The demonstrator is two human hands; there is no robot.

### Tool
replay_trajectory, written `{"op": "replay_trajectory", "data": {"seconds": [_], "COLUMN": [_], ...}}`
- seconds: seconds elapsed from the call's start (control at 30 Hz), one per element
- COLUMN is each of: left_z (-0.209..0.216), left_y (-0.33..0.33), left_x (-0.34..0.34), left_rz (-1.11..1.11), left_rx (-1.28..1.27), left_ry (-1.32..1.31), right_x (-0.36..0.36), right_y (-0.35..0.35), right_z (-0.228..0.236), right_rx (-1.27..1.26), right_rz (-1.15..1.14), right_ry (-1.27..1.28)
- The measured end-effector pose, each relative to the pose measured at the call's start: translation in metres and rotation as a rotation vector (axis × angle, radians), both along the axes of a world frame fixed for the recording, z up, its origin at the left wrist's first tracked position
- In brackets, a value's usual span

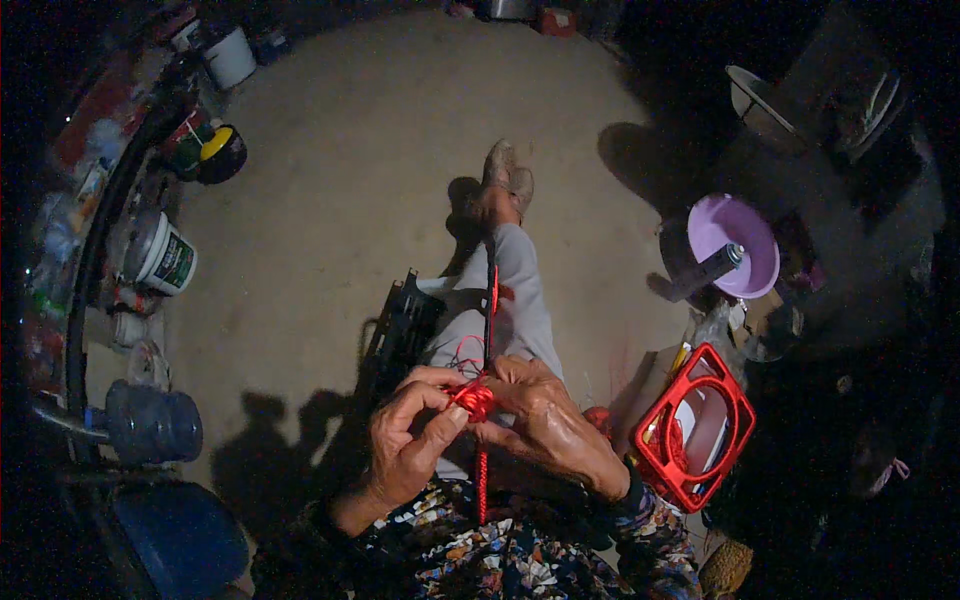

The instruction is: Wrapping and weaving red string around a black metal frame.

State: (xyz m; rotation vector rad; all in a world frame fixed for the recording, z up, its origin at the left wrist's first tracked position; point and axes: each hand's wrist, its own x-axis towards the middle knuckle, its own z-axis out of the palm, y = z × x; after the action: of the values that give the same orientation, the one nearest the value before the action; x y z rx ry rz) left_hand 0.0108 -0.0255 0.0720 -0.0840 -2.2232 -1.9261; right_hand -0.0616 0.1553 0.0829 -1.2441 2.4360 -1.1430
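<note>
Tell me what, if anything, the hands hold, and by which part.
A red cord bundle: the left hand pinches its left side between thumb and fingers; the right hand is at its right side, the exact grip there hidden.

The left hand [415,435] pinches hard, thumb [440,432] against fingers, and right beside it the right hand [538,410] works back-up with bent fingers, wrists angled inward, legs [528,300] stretched forward, feet [500,208] close together!

Readable text: none | white bucket [150,250]: dark label [177,263], print too small
</note>
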Motion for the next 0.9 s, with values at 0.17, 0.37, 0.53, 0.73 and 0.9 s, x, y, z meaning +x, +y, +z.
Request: {"op": "replay_trajectory", "data": {"seconds": [0.17,0.37,0.53,0.73,0.9], "left_z": [-0.005,-0.018,-0.04,-0.065,-0.083], "left_y": [-0.002,-0.002,-0.001,0.008,0.016], "left_x": [-0.006,-0.006,-0.007,-0.003,0.003], "left_rz": [0.032,-0.067,-0.046,-0.105,-0.294], "left_rx": [0.538,0.434,0.452,0.593,1.035], "left_ry": [-0.178,-0.166,-0.24,-0.562,-0.725], "right_x": [0.012,0.023,0.025,0.083,0.086], "right_y": [0.013,0.049,0.143,0.218,0.18], "right_z": [0.0,0.011,0.008,-0.07,-0.083], "right_rx": [-0.392,-1.4,-1.34,-1.223,-0.269], "right_rz": [-0.072,-0.674,-0.516,-0.909,-1.017], "right_ry": [-0.172,-0.899,-0.923,-1.018,-0.728]}}
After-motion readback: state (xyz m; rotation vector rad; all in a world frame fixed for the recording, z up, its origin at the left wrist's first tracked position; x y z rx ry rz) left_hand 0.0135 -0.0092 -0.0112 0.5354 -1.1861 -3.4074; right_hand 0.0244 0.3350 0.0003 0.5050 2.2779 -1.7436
